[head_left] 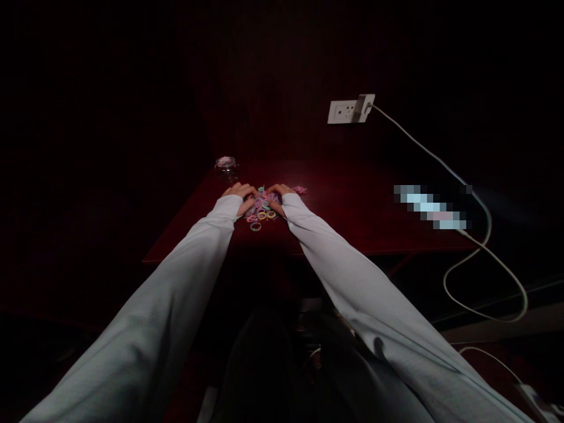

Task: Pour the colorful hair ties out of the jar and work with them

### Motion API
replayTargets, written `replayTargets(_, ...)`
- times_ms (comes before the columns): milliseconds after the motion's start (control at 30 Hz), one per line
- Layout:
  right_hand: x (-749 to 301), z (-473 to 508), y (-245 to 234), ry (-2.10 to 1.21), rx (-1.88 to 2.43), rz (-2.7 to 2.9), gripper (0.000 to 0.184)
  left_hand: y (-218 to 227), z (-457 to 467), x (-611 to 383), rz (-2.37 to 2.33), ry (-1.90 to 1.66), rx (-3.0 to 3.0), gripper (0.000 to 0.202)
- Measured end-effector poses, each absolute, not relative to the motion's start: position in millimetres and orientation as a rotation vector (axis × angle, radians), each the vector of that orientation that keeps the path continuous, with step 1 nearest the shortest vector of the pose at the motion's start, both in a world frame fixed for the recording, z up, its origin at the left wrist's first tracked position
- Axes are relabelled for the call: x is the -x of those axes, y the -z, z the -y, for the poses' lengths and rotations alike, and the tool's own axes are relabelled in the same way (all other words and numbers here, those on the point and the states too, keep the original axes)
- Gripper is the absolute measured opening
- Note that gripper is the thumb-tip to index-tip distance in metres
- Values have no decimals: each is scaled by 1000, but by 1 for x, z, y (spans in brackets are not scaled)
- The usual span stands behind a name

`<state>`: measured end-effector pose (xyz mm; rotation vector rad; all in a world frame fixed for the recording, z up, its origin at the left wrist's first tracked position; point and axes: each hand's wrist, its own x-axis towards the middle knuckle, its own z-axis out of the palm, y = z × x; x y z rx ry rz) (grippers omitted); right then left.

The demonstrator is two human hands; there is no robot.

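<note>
A loose pile of small colourful hair ties [264, 202], pink, purple, yellow and green, lies on the dark red table [348, 217]. My left hand [241, 192] curves around the pile's left side, its thumb apart from its fingers. On the opposite side my right hand [279, 195] is bent the same way, thumb and fingers apart at the pile's edge. Both hands seem to touch the ties, though some fingertips are hidden among them. One greenish tie [255, 226] lies at the near edge of the pile.
Behind my left hand stands a clear jar [227, 167] with something pinkish at its top. A pink clump [300, 190] lies right of my right hand. A white cable [423, 150] runs from the wall socket [343, 111] past the table's right side to a blurred-out device [429, 207].
</note>
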<state>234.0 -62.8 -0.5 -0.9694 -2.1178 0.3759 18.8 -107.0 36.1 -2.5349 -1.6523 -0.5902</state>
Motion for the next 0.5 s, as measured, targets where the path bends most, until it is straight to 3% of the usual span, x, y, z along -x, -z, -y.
replayTargets(500,-251,91,-15,-363,844,2152,32,-28,104,-21,1603,816,2591,24)
